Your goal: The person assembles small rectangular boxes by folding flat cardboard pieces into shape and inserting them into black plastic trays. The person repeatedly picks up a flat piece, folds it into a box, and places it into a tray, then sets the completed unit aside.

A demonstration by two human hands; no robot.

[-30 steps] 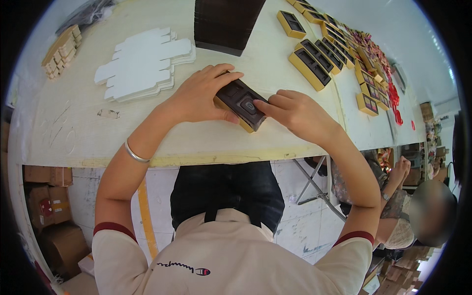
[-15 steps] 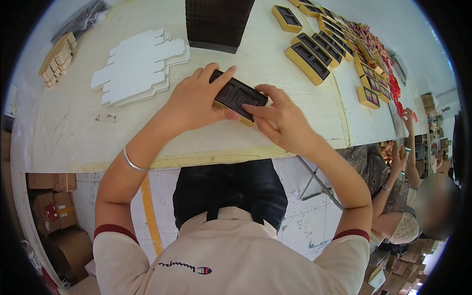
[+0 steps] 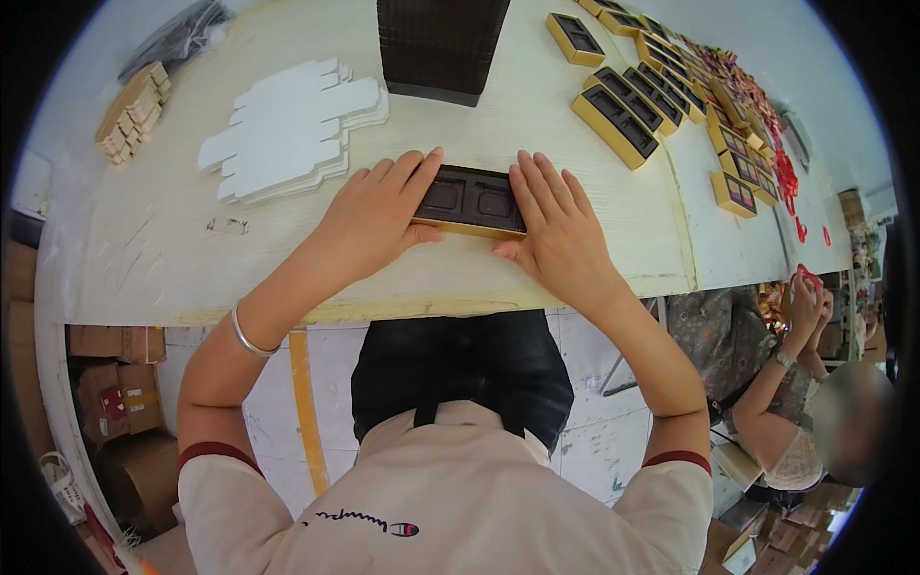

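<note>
On the table in front of me lies a gold box with a black plastic insert (image 3: 467, 199), its two recesses facing up. My left hand (image 3: 376, 206) grips its left end, thumb along the near side and fingers at the far side. At the right end, my right hand (image 3: 561, 222) presses with its thumb on the near side and straight fingers over the end. A tall stack of black insert trays (image 3: 441, 48) stands just beyond the box. To the left is a pile of flat white die-cut cardboard blanks (image 3: 287, 129).
Several gold boxes with black inserts (image 3: 618, 125) stand at the far right, beside filled ones (image 3: 735, 195) and red ribbon (image 3: 786, 177). Folded cream card pieces (image 3: 131, 115) sit at the far left. A co-worker (image 3: 767, 412) works on the right. The table's near edge (image 3: 422, 310) is before me.
The box has turned from slanted to nearly level. My right hand has moved from pressing in the insert to the box's right end. The co-worker's hands now hold something red.
</note>
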